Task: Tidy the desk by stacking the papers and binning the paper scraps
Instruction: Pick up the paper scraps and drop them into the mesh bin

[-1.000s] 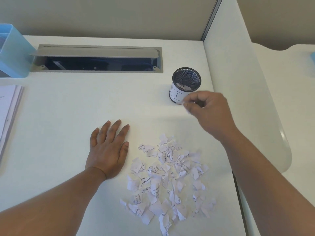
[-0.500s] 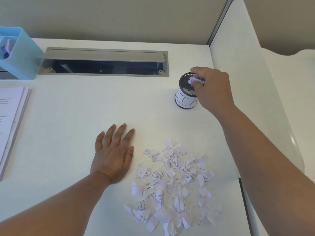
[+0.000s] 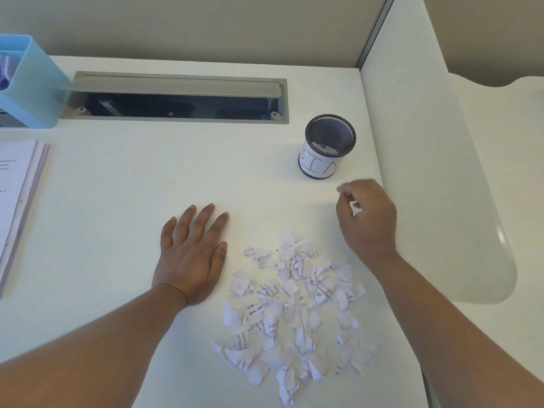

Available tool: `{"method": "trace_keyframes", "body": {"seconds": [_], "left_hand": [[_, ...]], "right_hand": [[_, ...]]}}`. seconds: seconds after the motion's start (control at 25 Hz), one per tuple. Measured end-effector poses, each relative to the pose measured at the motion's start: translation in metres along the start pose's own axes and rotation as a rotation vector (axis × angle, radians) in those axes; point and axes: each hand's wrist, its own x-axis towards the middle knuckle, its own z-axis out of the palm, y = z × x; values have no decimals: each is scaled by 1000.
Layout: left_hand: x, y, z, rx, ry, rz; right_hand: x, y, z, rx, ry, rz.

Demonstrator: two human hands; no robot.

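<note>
I am looking down at a white surface (image 3: 117, 219) closed off by a beige partition at the top of the frame and a white divider panel (image 3: 426, 172) along the right. A long cable slot (image 3: 176, 98) is sitting open in the upper middle, and a blue organiser (image 3: 29, 83) is standing in the upper left corner. At the left edge a stack of papers (image 3: 17, 201) is lying squared up, partly cut off by the frame.

The paper scraps (image 3: 294, 313) are lying in a loose heap in the lower middle, printed and crumpled. The small mesh bin (image 3: 328, 145) is standing upright in the upper right of centre, well apart from the heap, with a few pieces showing inside it.

My left hand (image 3: 191, 254) is resting flat on the surface just left of the heap, fingers straight, holding nothing. My right hand (image 3: 368, 219) is hovering between the bin and the heap with its fingers curled; something white is showing inside the curl, but I cannot tell whether it is a pinched scrap or just the surface behind.

I am judging the scraps as nearly weightless, limp and easy to scatter. Pinching small clusters from the heap's edge, or raking them together against the flat left hand, looks like the safest hold.
</note>
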Motion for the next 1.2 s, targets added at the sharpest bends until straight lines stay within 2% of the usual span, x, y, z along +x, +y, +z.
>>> {"method": "trace_keyframes", "body": {"seconds": [0.08,0.16,0.24,0.36,0.6,0.96,1.2], "left_hand": [[0,0,1,-6,6,1],[0,0,0,-10,13,-1],[-1,0,0,-1,13,-6],[-1,1,0,-1,16,-7],[0,1,0,-27,29,5],[-3,0,0,-34,28,7],[-4,3,-1,-43,31,-12]], "right_hand": [[-27,27,2,-106,-131,44],[-39,45,2,-138,-197,-8],[-42,54,5,-127,-226,-39],[-39,56,10,-141,-251,15],[-36,44,6,-276,-372,58],[-33,40,7,-497,-402,70],[-29,38,4,-420,-428,126]]}}
